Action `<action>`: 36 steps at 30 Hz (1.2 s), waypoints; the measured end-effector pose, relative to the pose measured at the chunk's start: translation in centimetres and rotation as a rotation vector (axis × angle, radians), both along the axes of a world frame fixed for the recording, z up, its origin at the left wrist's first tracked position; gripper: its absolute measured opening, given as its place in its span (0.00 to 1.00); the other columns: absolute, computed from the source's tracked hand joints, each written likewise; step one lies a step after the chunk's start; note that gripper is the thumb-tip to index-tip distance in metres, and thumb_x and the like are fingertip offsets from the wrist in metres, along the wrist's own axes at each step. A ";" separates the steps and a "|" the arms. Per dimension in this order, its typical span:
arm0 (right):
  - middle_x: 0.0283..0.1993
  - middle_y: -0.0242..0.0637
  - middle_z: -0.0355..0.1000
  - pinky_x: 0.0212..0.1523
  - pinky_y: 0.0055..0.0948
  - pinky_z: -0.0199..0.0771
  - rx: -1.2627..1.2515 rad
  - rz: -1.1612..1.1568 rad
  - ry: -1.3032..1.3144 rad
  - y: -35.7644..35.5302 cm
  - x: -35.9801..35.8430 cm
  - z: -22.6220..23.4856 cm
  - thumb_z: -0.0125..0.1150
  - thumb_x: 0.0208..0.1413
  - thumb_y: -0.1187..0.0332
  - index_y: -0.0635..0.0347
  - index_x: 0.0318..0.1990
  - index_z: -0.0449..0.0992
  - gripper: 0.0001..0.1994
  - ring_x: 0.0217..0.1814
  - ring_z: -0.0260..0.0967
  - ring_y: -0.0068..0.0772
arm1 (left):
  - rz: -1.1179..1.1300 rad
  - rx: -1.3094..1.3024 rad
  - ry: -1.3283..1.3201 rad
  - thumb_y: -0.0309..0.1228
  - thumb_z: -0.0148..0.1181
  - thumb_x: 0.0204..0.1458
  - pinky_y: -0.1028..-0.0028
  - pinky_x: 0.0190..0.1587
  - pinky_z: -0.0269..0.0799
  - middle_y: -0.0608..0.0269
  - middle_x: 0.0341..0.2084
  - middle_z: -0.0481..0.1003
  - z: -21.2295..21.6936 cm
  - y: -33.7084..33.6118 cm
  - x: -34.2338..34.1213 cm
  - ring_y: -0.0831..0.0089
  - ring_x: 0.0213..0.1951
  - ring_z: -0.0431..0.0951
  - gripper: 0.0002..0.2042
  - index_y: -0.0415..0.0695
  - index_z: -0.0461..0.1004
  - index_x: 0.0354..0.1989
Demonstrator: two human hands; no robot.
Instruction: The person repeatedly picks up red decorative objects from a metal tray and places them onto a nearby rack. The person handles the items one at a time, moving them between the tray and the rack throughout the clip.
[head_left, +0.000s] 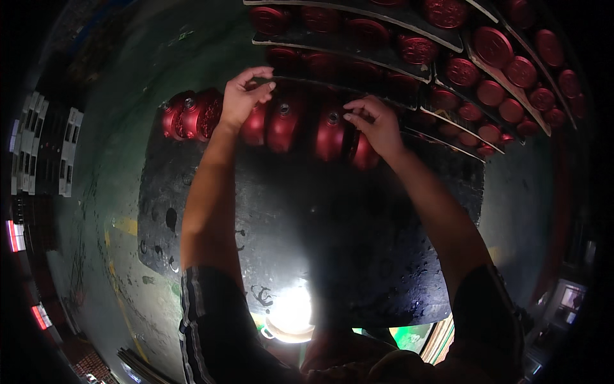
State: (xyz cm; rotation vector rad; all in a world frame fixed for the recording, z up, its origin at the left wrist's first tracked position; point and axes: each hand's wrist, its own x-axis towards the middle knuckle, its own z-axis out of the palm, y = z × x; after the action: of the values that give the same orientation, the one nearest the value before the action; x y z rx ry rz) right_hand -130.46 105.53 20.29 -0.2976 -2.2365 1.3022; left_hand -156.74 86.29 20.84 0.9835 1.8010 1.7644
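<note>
Head view: green floor (109, 179) spreads widest, out beyond the fingers on either side. A dark board (281, 205), scuffed and ring-marked, lies on the near side of the fingers. Beyond and rightward of them, dark shelves (300, 38) bear many red round-faced pieces (493, 46). Left hand (240, 99) and right hand (378, 125) both have loosely curled fingers, thumb and forefinger slightly parted, nothing visible between; whether either touches anything, I cannot tell. Shiny red vessels (283, 128) line the board's far edge: three left of the left fingers, two just nearer than those fingers, one just left of the right fingertips, one beneath that hand. White glare (290, 310) shows well nearer than the fingers. A small fitting (333, 118) tops the vessel beside the right fingertips.
</note>
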 end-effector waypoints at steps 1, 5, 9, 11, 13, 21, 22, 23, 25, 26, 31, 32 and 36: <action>0.32 0.26 0.65 0.32 0.17 0.65 0.015 0.003 0.022 0.0 -0.1 0.2 0.68 0.53 0.78 0.58 0.44 0.80 0.11 0.31 0.63 0.15 | -0.009 -0.012 -0.021 0.20 0.67 0.51 0.85 0.27 0.65 0.74 0.26 0.75 0.2 -0.3 0.2 0.88 0.25 0.70 0.14 0.42 0.80 0.48; 0.27 0.24 0.60 0.30 0.17 0.61 -0.032 -0.033 -0.010 -0.1 -0.1 1.8 0.70 0.52 0.77 0.56 0.47 0.79 0.14 0.28 0.58 0.13 | 0.062 0.040 0.048 0.20 0.68 0.50 0.85 0.26 0.60 0.78 0.23 0.69 1.6 -2.3 1.0 0.89 0.23 0.63 0.16 0.43 0.79 0.49; 0.23 0.22 0.58 0.29 0.19 0.61 -0.084 0.014 -0.202 -1.0 0.4 3.3 0.72 0.52 0.73 0.55 0.51 0.77 0.19 0.26 0.56 0.13 | -0.062 -0.087 0.266 0.23 0.73 0.46 0.82 0.34 0.68 0.75 0.25 0.72 3.2 -2.9 2.8 0.86 0.27 0.67 0.20 0.43 0.79 0.49; 0.21 0.26 0.61 0.28 0.22 0.63 0.010 0.038 -0.333 -1.6 0.2 3.5 0.72 0.52 0.68 0.54 0.54 0.75 0.21 0.24 0.58 0.16 | -0.219 -0.285 0.398 0.23 0.71 0.48 0.83 0.29 0.63 0.75 0.21 0.66 3.8 -2.4 3.5 0.87 0.24 0.63 0.22 0.45 0.76 0.54; 0.26 0.33 0.70 0.32 0.28 0.69 0.032 0.095 -0.408 -2.2 -0.3 3.3 0.70 0.53 0.64 0.51 0.54 0.75 0.20 0.27 0.67 0.26 | -0.333 -0.458 0.323 0.25 0.71 0.49 0.80 0.28 0.64 0.72 0.20 0.69 4.0 -1.9 4.2 0.86 0.24 0.64 0.21 0.47 0.77 0.54; 0.20 0.30 0.66 0.28 0.24 0.66 0.062 0.122 -0.236 -3.9 3.0 2.6 0.68 0.54 0.68 0.54 0.46 0.75 0.13 0.22 0.62 0.18 | -0.175 -0.310 0.385 0.26 0.68 0.51 0.76 0.23 0.63 0.68 0.15 0.67 3.4 -4.5 9.3 0.84 0.18 0.63 0.09 0.45 0.80 0.41; 0.20 0.29 0.66 0.28 0.24 0.66 0.068 0.136 -0.216 -4.3 4.9 3.2 0.68 0.55 0.68 0.54 0.47 0.75 0.13 0.23 0.62 0.18 | -0.134 -0.290 0.475 0.26 0.68 0.51 0.77 0.23 0.63 0.68 0.14 0.66 3.6 -5.8 11.0 0.85 0.18 0.63 0.09 0.45 0.80 0.41; 0.21 0.28 0.67 0.27 0.22 0.65 0.133 0.197 -0.151 -4.7 7.1 3.9 0.68 0.54 0.71 0.54 0.48 0.77 0.13 0.22 0.62 0.17 | -0.096 -0.331 0.508 0.27 0.67 0.51 0.78 0.22 0.62 0.71 0.13 0.66 4.1 -7.3 12.7 0.86 0.18 0.64 0.08 0.46 0.81 0.40; 0.21 0.27 0.67 0.26 0.21 0.65 0.111 0.204 -0.139 -5.7 12.2 5.7 0.68 0.54 0.73 0.54 0.48 0.77 0.14 0.23 0.62 0.16 | -0.021 -0.295 0.371 0.24 0.67 0.49 0.80 0.22 0.61 0.72 0.13 0.67 5.3 -10.5 17.5 0.88 0.18 0.64 0.09 0.45 0.81 0.40; 0.21 0.27 0.67 0.26 0.21 0.65 0.086 0.207 -0.142 -6.7 15.1 6.6 0.68 0.53 0.74 0.55 0.49 0.78 0.15 0.23 0.63 0.16 | 0.004 -0.268 0.339 0.23 0.67 0.49 0.81 0.21 0.60 0.72 0.13 0.67 5.9 -12.1 20.2 0.89 0.18 0.64 0.09 0.45 0.82 0.40; 0.25 0.32 0.71 0.30 0.25 0.71 -0.138 0.273 -0.446 -10.7 28.0 9.0 0.68 0.51 0.71 0.53 0.47 0.78 0.14 0.27 0.70 0.23 | 0.029 -0.371 0.108 0.22 0.68 0.47 0.82 0.24 0.61 0.72 0.14 0.69 7.1 -17.6 34.5 0.90 0.20 0.64 0.10 0.43 0.82 0.39; 0.24 0.30 0.70 0.29 0.24 0.69 -0.147 0.288 -0.457 -11.4 29.9 8.6 0.68 0.52 0.72 0.55 0.47 0.78 0.14 0.26 0.67 0.19 | 0.033 -0.384 0.074 0.22 0.68 0.47 0.82 0.24 0.61 0.72 0.14 0.70 7.3 -18.4 37.2 0.90 0.20 0.65 0.10 0.42 0.82 0.38; 0.24 0.31 0.70 0.28 0.23 0.68 -0.185 0.363 -0.450 -13.8 36.4 6.1 0.67 0.53 0.71 0.56 0.46 0.78 0.12 0.26 0.66 0.18 | 0.079 -0.598 -0.016 0.24 0.69 0.47 0.80 0.27 0.67 0.71 0.16 0.72 6.8 -19.9 46.1 0.88 0.22 0.66 0.11 0.44 0.83 0.40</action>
State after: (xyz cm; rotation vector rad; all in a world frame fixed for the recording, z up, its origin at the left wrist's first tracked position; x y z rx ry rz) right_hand -94.09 91.70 26.38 -0.2819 -2.6354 1.7835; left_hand -110.62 66.35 27.66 0.6539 2.1864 1.1406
